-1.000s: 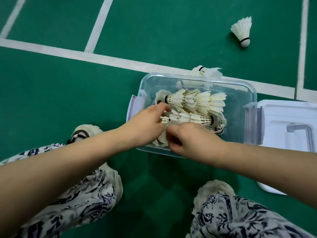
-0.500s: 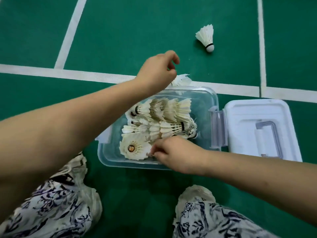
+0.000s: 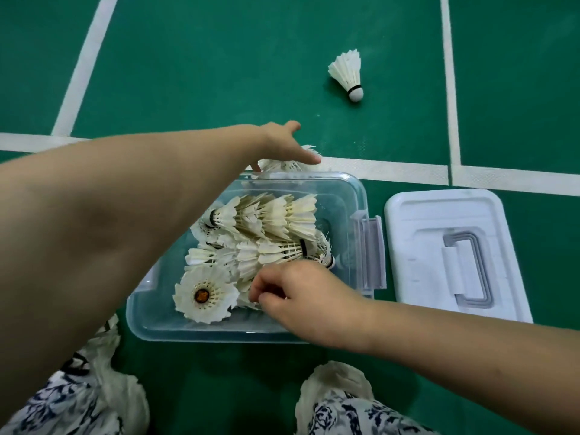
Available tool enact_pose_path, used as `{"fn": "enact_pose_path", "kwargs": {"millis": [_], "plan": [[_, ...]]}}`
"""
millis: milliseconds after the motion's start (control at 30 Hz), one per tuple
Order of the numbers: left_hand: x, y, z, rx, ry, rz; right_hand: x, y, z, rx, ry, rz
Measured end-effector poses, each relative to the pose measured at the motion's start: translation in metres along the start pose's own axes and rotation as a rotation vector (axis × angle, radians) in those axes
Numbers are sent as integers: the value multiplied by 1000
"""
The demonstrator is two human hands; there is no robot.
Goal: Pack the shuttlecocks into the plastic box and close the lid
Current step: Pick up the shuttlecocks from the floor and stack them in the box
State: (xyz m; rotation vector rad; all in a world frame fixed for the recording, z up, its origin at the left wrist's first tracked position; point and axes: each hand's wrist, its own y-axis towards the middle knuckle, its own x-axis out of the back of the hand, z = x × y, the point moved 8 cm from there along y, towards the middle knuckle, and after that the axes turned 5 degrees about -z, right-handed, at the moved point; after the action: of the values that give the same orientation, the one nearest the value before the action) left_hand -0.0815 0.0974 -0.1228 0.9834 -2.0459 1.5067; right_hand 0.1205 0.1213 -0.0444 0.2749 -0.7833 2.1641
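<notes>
A clear plastic box sits open on the green court floor and holds several white feather shuttlecocks, lying in nested rows. One more shuttlecock in the box shows its cork through the feather skirt. My left hand reaches over the box's far rim, fingers spread, touching a shuttlecock on the white line; my hand partly hides it. My right hand is inside the box, curled fingers pinching feathers of the packed shuttlecocks. Another shuttlecock lies farther off on the floor.
The white lid with a grey handle lies flat on the floor just right of the box. White court lines cross the floor behind it. My knees in patterned trousers are at the bottom edge.
My left hand left the box, rose over its far rim and came down on the shuttlecock on the white line. My right hand stayed on the packed shuttlecocks.
</notes>
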Motion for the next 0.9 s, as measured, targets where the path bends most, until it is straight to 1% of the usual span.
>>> {"fn": "enact_pose_path", "kwargs": {"millis": [133, 200, 400, 700, 900], "plan": [[-2, 10, 9, 15, 143, -39, -2, -2, 2, 25, 16, 10], [-3, 12, 10, 2, 176, -50, -2, -3, 0, 30, 22, 4], [-2, 13, 10, 0, 173, -76, -2, -6, -12, 2, 20, -5], [5, 6, 1, -39, 194, -68, -2, -12, -15, 32, -26, 5], [12, 3, -9, -147, 357, -235, 1, -13, -12, 36, -31, 5]]}}
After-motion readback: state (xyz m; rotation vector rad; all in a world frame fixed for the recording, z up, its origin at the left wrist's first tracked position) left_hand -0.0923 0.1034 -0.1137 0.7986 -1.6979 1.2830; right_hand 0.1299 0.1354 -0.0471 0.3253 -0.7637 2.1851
